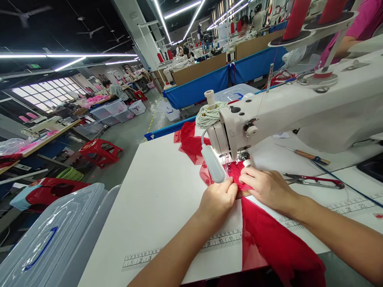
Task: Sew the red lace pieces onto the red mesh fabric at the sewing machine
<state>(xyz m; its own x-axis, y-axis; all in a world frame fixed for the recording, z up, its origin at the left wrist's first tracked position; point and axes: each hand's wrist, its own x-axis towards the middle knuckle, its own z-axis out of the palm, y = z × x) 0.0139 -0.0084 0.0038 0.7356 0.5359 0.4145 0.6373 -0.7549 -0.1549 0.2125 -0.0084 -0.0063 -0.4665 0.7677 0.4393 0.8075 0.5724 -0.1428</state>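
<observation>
Red lace fabric (237,169) lies under the needle of a white sewing machine (275,107). Its sheer red length (269,235) hangs over the table's front edge, and more of it is bunched behind the needle. My left hand (218,197) pinches the fabric's edge just in front of the presser foot, thumb and forefinger together. To the right of the needle, my right hand (266,185) has its bent fingertips on the lace. A small grey-white lamp (213,163) on a bent neck lights the stitching spot.
Red-handled snips (317,181) and a wooden-handled awl (311,156) lie right of my right hand. Rulers are printed along the white table (149,191). A clear lidded bin (60,231) stands left, with red stools (100,152) beyond. Several people sit at other machines.
</observation>
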